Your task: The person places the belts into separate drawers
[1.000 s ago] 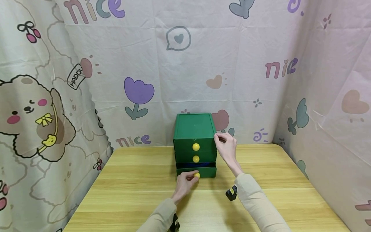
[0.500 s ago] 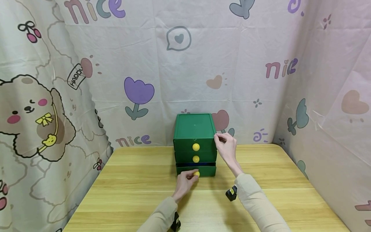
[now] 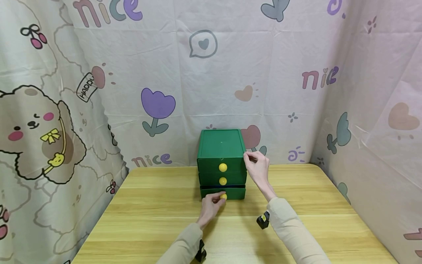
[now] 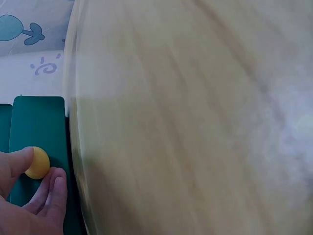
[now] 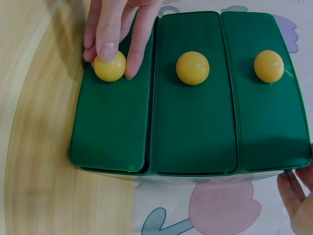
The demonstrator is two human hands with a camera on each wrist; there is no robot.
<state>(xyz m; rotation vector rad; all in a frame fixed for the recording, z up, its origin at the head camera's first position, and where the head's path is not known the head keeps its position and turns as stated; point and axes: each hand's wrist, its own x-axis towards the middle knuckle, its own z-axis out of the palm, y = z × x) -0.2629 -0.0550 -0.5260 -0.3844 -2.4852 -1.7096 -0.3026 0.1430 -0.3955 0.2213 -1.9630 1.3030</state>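
A green three-drawer box (image 3: 221,145) stands at the back of the table, each drawer with a round yellow knob. The bottom drawer (image 3: 238,193) sticks out slightly, leaving a narrow dark gap above its front. With thumb and fingers my left hand (image 3: 209,209) pinches the bottom yellow knob (image 4: 38,164). My right hand (image 3: 258,167) holds the upper right front corner of the box, thumb and fingertips at its edge. In the right wrist view the middle knob (image 5: 192,68) and the top knob (image 5: 268,66) sit on drawers that look flush.
The wooden table (image 3: 148,212) spreads around the box. Behind it hangs a printed cloth (image 3: 211,80), with further cloth at both sides. A small black device (image 3: 263,220) is worn at the right wrist, another (image 3: 200,251) at the left.
The bottom drawer has slid inward a little, and the gap above it has narrowed. My left hand has moved with its knob, while the right hand has stayed at the corner.
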